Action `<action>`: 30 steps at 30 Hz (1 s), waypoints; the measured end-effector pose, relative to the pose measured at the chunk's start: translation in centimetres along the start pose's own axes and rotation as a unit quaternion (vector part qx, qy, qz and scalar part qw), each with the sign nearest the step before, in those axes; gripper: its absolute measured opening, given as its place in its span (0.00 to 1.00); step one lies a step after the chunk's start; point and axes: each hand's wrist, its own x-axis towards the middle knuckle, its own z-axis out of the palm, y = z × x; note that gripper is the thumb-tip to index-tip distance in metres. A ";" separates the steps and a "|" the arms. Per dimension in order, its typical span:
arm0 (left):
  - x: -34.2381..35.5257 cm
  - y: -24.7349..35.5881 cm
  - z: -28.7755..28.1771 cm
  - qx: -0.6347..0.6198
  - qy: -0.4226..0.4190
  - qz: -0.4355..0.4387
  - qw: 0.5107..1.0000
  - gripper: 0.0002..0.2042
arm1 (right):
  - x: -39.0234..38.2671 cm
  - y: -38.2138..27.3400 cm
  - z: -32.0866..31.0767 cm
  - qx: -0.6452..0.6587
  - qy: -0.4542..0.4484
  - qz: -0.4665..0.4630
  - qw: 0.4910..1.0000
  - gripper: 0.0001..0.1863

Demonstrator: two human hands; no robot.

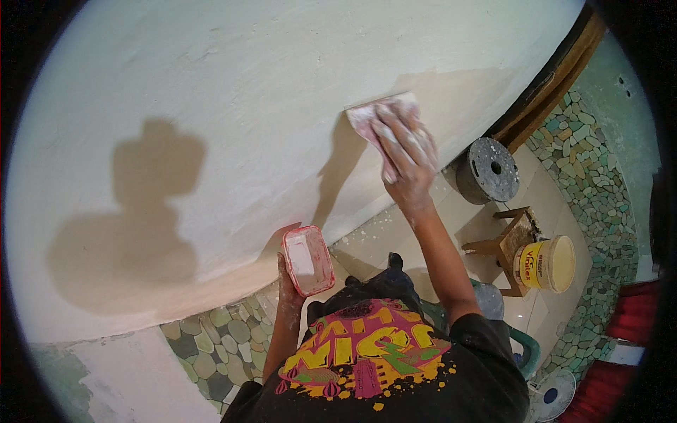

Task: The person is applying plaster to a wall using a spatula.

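Observation:
My right hand [403, 144], coated in white, is closed on a flat, straight-edged putty spreader [362, 118], pinkish and smeared with white. The tool's far edge lies against the pale wall [268, 92]; the fingers press flat along its back. Lower and to the left, my left hand [288, 287] grips the side of a red rectangular plastic tub [310, 261]. White paste sits inside the tub, and its rim and inner walls are smeared. Most of the left fingers are hidden behind the tub.
At right on the tiled floor stand a round dark drum [488, 171], a small wooden stool [509, 243] and a yellow and white paint bucket [548, 264]. A green plastic chair [527, 352] is behind my right side, near a fan [553, 395]. White drips spot the tiles.

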 end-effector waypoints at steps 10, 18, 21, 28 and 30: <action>-0.7 -0.6 -2.1 0.013 0.055 -0.011 0.998 0.40 | -10.7 1.9 2.0 0.075 -0.094 0.109 0.987 0.29; -2.6 -1.2 -1.5 0.039 0.065 -0.009 0.997 0.41 | -5.8 2.0 4.3 0.017 -0.020 0.074 0.997 0.28; -3.6 -1.4 -0.1 0.045 0.046 0.007 0.998 0.42 | -10.2 2.5 4.3 0.040 -0.059 0.090 0.993 0.29; -4.9 -1.8 -1.4 0.030 0.050 0.026 0.998 0.40 | -3.8 1.3 1.0 0.050 0.001 0.121 0.991 0.29; -4.4 -2.0 -1.9 0.025 0.059 0.024 0.998 0.39 | -2.9 1.7 3.1 0.047 0.015 0.099 0.994 0.29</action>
